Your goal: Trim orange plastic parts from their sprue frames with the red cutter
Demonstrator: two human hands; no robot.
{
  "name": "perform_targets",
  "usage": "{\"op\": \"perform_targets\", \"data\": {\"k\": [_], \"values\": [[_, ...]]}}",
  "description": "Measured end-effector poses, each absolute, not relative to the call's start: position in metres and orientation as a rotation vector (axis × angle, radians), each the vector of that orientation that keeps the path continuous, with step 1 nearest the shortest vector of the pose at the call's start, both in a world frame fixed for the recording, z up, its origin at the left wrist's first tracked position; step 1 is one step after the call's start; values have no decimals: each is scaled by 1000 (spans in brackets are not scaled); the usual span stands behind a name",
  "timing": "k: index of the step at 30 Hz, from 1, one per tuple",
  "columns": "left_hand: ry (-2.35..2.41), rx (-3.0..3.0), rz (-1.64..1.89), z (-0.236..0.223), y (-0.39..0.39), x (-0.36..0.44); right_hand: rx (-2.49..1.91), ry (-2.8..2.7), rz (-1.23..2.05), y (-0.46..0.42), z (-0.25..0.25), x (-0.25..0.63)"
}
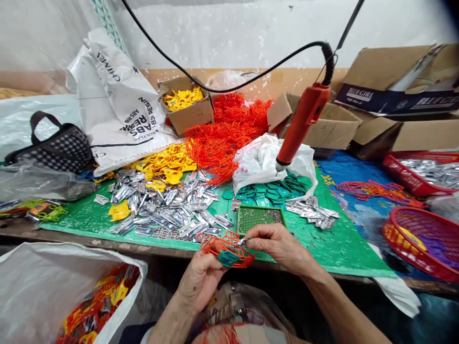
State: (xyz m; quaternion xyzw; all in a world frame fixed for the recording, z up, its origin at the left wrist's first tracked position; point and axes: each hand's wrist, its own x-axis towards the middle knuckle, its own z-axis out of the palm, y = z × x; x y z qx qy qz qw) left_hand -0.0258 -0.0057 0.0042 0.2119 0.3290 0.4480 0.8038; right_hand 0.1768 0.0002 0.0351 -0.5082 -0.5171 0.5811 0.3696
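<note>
My left hand is closed on an orange plastic frame with thin open bars, held in front of the table edge. A green plastic piece sits against this frame near my thumb. At the frame's right end, the fingers of my right hand are pinched together. A small silvery bit shows by those fingertips, too small to name. Just behind my right hand lies a green grid tray with tiny metal parts in it. A red electric screwdriver hangs above the table, tip downward.
Silver metal pieces, yellow plastic parts and a heap of orange frames cover the left and middle. Green pieces fill a white bag. Red baskets stand right; an open sack hangs lower left.
</note>
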Motion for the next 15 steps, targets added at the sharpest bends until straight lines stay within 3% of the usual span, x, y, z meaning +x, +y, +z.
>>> {"op": "perform_targets", "data": {"k": [15], "values": [[773, 731, 930, 5, -9, -28, -1118, -1465, 1388, -3, 33, 149]]}}
